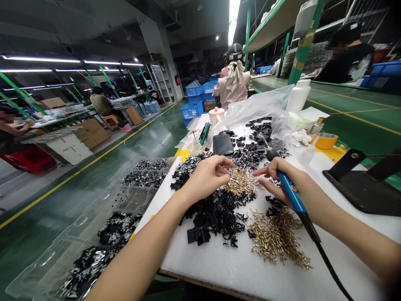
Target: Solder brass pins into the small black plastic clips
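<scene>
My left hand (pixel 209 177) is over the piles, its fingers curled together. Whatever they may pinch is too small to make out. In my right hand (pixel 290 180) rests a soldering iron (pixel 292 191) with a blue handle, its tip pointing up and away. The thumb and index finger of that hand reach toward a heap of small brass pins (pixel 240 182) between both hands. A second heap of bent brass pins (pixel 275 236) lies nearer to me. Small black plastic parts (pixel 224 213) spread below my left hand, and more black parts with shiny metal (pixel 250 154) lie beyond.
Beside the white tabletop (pixel 188 261), a clear compartment tray (pixel 138 198) holds more parts. A phone (pixel 223 144), pens (pixel 204 133), a lidded mug (pixel 216 116), a white bottle (pixel 298 96), orange tape (pixel 326 141) and a black metal stand (pixel 365 184) surround the work. A person (pixel 233 83) sits ahead.
</scene>
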A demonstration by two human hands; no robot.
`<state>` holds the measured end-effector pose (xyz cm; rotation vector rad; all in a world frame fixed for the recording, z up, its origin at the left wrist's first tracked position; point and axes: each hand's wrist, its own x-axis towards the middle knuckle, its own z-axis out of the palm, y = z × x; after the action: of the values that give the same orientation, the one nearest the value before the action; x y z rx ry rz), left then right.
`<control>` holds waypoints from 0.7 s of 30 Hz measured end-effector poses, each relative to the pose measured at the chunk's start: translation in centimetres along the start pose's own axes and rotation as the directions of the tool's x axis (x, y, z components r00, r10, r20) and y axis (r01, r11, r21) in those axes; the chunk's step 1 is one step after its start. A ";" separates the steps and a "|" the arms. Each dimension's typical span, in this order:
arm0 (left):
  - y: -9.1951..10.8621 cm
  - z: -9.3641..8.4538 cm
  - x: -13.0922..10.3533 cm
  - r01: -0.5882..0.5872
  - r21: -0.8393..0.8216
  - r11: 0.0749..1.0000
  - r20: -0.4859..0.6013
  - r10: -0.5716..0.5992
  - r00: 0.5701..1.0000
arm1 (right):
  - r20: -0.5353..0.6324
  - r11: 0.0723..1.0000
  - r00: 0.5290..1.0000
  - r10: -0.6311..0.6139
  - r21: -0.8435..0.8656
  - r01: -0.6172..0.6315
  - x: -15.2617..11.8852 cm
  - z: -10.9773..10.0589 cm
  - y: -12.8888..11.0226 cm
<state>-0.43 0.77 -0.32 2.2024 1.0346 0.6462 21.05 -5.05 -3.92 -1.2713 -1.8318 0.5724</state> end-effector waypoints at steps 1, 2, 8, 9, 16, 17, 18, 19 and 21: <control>0.4 0.2 -0.1 0.013 -0.067 0.998 0.026 -0.012 1.000 | 0.001 0.998 1.000 0.011 0.069 -0.011 -0.2 0.4 -0.4; 0.7 0.5 -0.2 0.028 -0.133 0.991 0.054 -0.021 0.998 | -0.006 0.994 1.000 0.017 0.110 -0.016 -0.3 0.8 -0.8; 1.5 1.9 -0.2 0.177 -0.499 0.849 0.142 -0.122 0.982 | -0.142 0.989 0.984 -0.108 0.089 0.122 -0.8 2.2 -2.0; 1.5 2.1 -0.2 0.210 -0.540 0.815 0.153 -0.150 0.977 | -0.148 0.987 0.980 -0.136 0.069 0.148 -0.8 2.2 -2.1; 2.0 2.7 -0.6 0.297 -0.661 0.689 0.218 -0.202 0.955 | -0.117 0.969 0.963 -0.241 -0.080 0.232 -1.1 2.4 -1.8; 1.9 2.8 -0.6 0.278 -0.640 0.716 0.191 -0.203 0.961 | -0.114 0.965 0.961 -0.253 -0.105 0.241 -1.2 2.5 -1.8; 1.8 3.1 -0.6 0.256 -0.615 0.746 0.160 -0.200 0.967 | -0.112 0.960 0.958 -0.264 -0.131 0.249 -1.2 2.5 -1.7; 1.8 3.4 -0.7 0.234 -0.592 0.771 0.132 -0.194 0.972 | -0.110 0.954 0.956 -0.273 -0.158 0.254 -1.2 2.6 -1.7; 1.6 4.0 -0.7 0.212 -0.565 0.798 0.100 -0.189 0.977 | -0.107 0.946 0.956 -0.275 -0.206 0.249 -1.2 2.8 -1.7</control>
<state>2.58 -1.86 -2.07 1.5474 0.8895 0.7033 18.01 -6.59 -4.68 -1.1310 -1.9360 0.1648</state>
